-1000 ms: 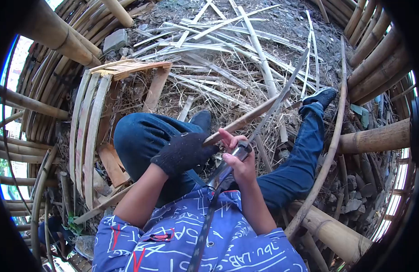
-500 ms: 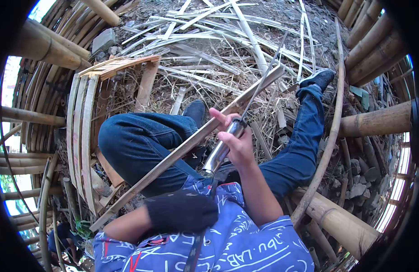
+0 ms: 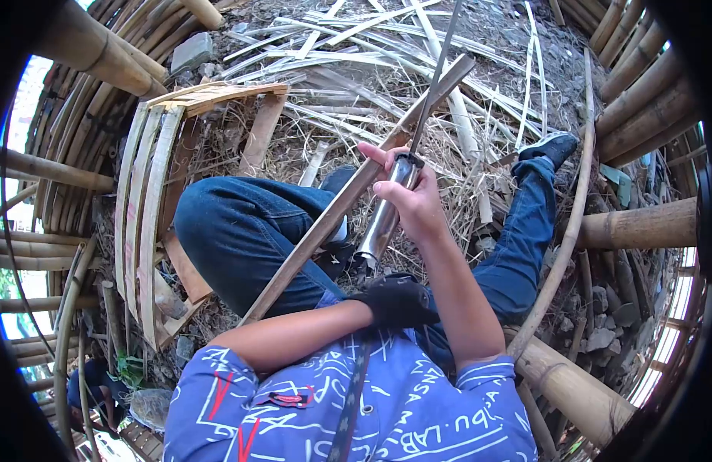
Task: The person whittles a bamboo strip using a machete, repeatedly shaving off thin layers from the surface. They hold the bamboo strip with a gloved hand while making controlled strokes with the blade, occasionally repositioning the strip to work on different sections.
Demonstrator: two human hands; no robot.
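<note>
My bare right hand (image 3: 420,199) is wrapped round the shiny metal tube handle of a long-bladed knife (image 3: 381,223), whose narrow blade points up and away from me. Its index finger reaches out to a long wooden slat (image 3: 323,223). The slat slants from beside my bent knee up to the right and passes behind the blade. My left hand (image 3: 400,300), in a black glove, lies across my lap just below the handle's lower end. Its fingers are hidden by the glove's dark, curled shape.
A slatted wooden crate (image 3: 149,223) stands on its side at the left, near my knee. Split bamboo strips (image 3: 363,55) litter the ground ahead. A long bent pole (image 3: 575,223) runs along my right leg, and thick bamboo poles (image 3: 641,224) jut in from the sides.
The knife has turned more upright. My gloved left hand has moved from over my left side rightward to below the handle. The slat's far end has shifted slightly up and left.
</note>
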